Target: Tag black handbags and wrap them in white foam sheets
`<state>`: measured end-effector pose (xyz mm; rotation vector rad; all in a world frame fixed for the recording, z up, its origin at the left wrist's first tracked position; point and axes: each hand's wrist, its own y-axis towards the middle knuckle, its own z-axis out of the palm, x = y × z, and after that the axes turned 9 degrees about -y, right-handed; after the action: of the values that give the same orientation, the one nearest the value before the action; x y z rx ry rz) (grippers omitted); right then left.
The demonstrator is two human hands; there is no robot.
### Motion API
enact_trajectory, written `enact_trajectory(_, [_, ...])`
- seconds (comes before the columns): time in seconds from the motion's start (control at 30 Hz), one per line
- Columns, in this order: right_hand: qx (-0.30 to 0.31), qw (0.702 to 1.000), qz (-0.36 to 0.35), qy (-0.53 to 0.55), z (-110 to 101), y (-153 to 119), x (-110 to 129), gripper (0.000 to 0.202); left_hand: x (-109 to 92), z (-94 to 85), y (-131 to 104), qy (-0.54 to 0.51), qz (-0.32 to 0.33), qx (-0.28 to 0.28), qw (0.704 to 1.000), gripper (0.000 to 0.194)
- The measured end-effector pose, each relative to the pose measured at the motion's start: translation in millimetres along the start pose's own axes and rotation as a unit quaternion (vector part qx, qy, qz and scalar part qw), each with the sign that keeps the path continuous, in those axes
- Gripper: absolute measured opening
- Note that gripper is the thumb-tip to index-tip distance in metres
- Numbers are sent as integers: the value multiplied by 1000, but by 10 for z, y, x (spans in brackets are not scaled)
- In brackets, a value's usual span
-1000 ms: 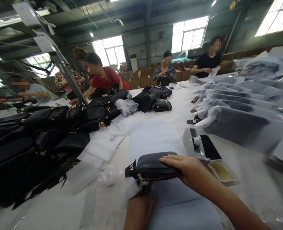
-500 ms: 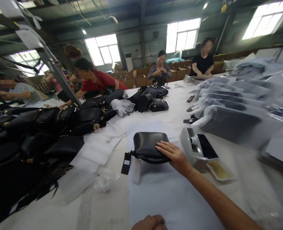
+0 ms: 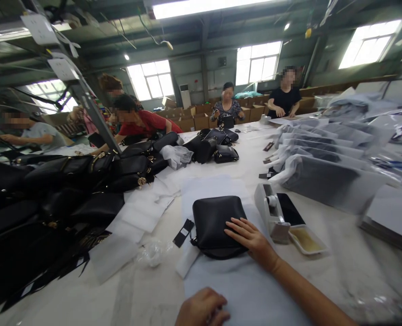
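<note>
A black bag [image 3: 217, 222] lies flat on a pale sheet of paper [image 3: 241, 290], its strap along the near edge. The fingers of my right hand [image 3: 255, 242] are spread over the bag's right side. A black tag [image 3: 183, 232] sticks out at its left, above a strip of white foam [image 3: 187, 260]. Near the bottom edge, my left hand [image 3: 202, 308] rests over the paper with curled fingers, apart from the bag; what is between its fingers, if anything, is too small to tell.
Black bags [image 3: 99, 203] are piled at left beside white foam sheets [image 3: 146, 208]. A tape dispenser [image 3: 272, 213], a yellowish dish [image 3: 307, 239] and wrapped bags [image 3: 326, 181] are at right. Several people work beyond; a metal post [image 3: 95, 108] rises at left.
The bag now lies flatter and shows more of its broad face, with its tag swung outward. My left hand has come further into view. The camera view has tilted up slightly.
</note>
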<state>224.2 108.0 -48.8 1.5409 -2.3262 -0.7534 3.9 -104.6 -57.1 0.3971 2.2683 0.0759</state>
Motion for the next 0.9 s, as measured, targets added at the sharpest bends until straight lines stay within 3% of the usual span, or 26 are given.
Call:
enact_trajectory(0.1, [8, 1000, 8, 11, 7, -75, 53, 89, 9, -289, 228, 105, -84, -181, 974, 28])
enact_trajectory(0.17, [6, 1000, 16, 18, 9, -93, 63, 90, 85, -410, 380, 171, -116, -224, 952, 44])
enact_trajectory(0.3, [10, 999, 20, 28, -6, -79, 50, 92, 283, -465, 549, 205, -167, -159, 951, 58])
enact_trajectory(0.43, [15, 999, 18, 28, -38, -75, 46, 92, 350, -434, 519, 285, -132, -168, 935, 62])
enact_trajectory(0.57, [13, 999, 18, 24, -10, -111, 66, 89, 244, -443, 551, 309, -87, -202, 925, 67])
enact_trajectory(0.73, [19, 999, 33, 30, 43, -95, 132, 80, -22, -489, 960, 232, -8, -175, 957, 49])
enact_trajectory(0.8, [44, 997, 40, 51, -68, -65, 178, 79, -70, -462, 1136, 235, 5, -145, 961, 50])
enact_trajectory(0.9, [85, 992, 47, 82, -423, -73, 221, 70, -29, -377, 1278, 259, 14, -101, 960, 57])
